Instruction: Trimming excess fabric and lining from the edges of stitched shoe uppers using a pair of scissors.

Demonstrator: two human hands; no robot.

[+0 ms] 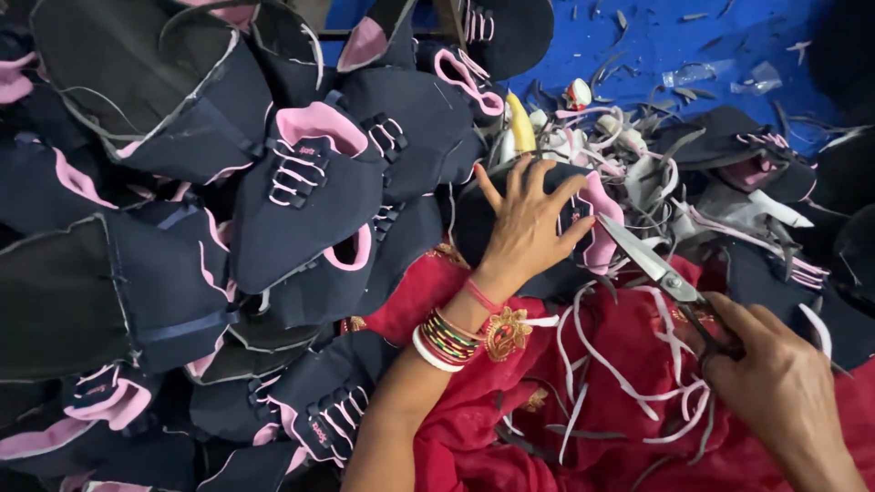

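My left hand (527, 221) lies flat with fingers spread on a navy and pink shoe upper (589, 208), pressing it down. My right hand (775, 387) grips a pair of metal scissors (652, 262) whose blades point up-left, their tips right at the pink edge of that upper beside my left fingers. Colourful bangles circle my left wrist. Red fabric (547, 428) covers my lap below both hands, strewn with thin white and pink trimmed strips (629, 364).
A big pile of navy shoe uppers (301, 200) with pink lining and white laces fills the left half. More uppers and offcuts (729, 155) lie at the right. A blue sheet (665, 46) littered with scraps lies at the top.
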